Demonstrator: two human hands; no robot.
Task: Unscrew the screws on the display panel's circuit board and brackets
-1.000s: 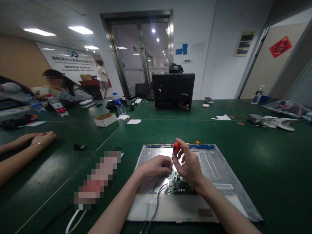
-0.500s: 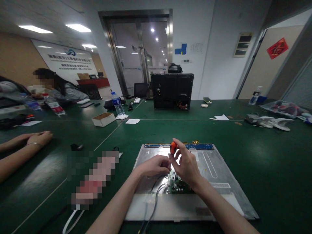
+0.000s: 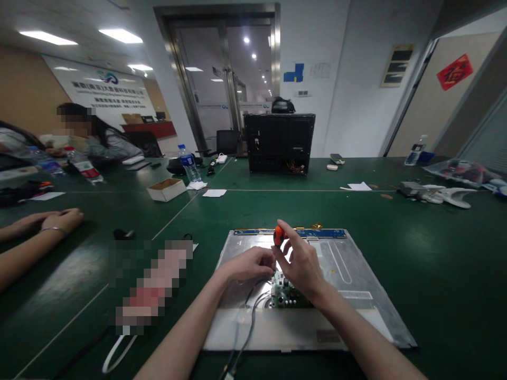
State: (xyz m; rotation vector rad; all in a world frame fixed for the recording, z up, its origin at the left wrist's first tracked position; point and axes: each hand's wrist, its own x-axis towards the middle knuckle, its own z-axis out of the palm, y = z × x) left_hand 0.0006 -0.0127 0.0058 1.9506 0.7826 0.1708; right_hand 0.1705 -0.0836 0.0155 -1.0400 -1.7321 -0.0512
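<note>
An orange-and-black screwdriver point(image 3: 279, 236) stands upright, its handle between the thumb and fingers of my right hand point(image 3: 301, 264). Beside the shaft, my left hand point(image 3: 253, 264) has its fingers pinched together close to the green circuit board point(image 3: 283, 295); whether they hold something is hidden. The board sits on the silver metal back of a display panel point(image 3: 356, 269), which lies flat in front of me. Along the panel's far edge runs a blue circuit strip point(image 3: 253, 232). Dark cables point(image 3: 254, 322) lead from the board's left side toward me. The screwdriver's tip is hard to make out.
A black monitor housing point(image 3: 279, 142) stands beyond the panel. To the left are a blurred-out object point(image 3: 162, 285) with a white cable, an open white box point(image 3: 167, 191) and a blue-capped bottle point(image 3: 189, 164). Another person's clasped hands point(image 3: 63, 224) rest at far left. Broken plastic pieces point(image 3: 435, 193) lie right.
The whole view has shifted slightly. Both hands keep nearly the same places over the circuit board, with the screwdriver still held upright in the right.
</note>
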